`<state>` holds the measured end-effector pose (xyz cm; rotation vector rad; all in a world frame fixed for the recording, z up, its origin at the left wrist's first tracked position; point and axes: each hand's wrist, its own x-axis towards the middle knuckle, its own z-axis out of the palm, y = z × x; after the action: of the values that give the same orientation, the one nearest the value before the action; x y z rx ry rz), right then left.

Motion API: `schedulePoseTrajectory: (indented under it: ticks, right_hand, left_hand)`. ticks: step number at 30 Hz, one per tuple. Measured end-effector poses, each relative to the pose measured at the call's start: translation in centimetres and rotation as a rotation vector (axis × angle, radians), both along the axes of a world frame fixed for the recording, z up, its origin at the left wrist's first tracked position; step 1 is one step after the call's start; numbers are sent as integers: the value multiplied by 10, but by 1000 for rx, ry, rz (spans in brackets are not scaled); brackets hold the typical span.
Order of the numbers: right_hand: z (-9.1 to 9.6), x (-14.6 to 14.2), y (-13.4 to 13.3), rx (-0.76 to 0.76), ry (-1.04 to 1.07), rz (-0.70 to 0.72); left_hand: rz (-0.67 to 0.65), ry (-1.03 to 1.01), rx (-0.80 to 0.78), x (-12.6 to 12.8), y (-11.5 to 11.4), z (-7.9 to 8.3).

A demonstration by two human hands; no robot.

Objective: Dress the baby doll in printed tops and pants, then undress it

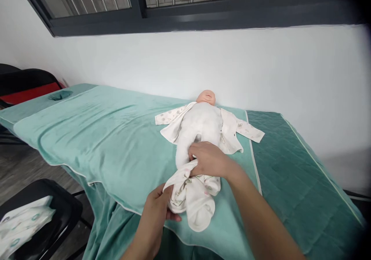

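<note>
A baby doll (199, 126) in a white bodysuit lies on its back on a green towel (110, 136), its head toward the wall. An open printed jacket (234, 130) is spread under it. My right hand (210, 160) is closed on the printed baby trousers (185, 188) at the doll's legs. My left hand (155, 215) pinches the lower edge of the same trousers. One white footed leg (199, 211) hangs out below them.
The towel covers a massage bed (290, 167) standing against a white wall under a dark window frame. A black chair (49, 213) at the lower left holds folded printed cloth (23, 221). Another dark chair with a red seat (29, 89) stands at far left.
</note>
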<state>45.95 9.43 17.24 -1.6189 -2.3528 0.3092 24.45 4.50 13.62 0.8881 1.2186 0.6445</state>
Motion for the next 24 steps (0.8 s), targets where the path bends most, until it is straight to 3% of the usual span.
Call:
schedulePoseTrajectory:
  ticks: [4,9,12,15,20,24]
  right_hand:
    - [-2,1,1,27,28,14]
    - [0,8,4,0,128,67]
    - [4,13,6,-34,202,99]
    - [9,14,6,-58,255,128]
    - [12,12,6,-87,235,114]
    - [12,12,5,-94,240,125]
  left_hand:
    - [-134,-87,-135,-3,10,-1]
    - [-247,-290,-158,1,21,5]
    - [-222,-266,-32,7,29,5]
    - [-225,-108,145,11,40,4]
    - [-245,141,376,11,61,4]
    - [-212,209,582,11,78,3]
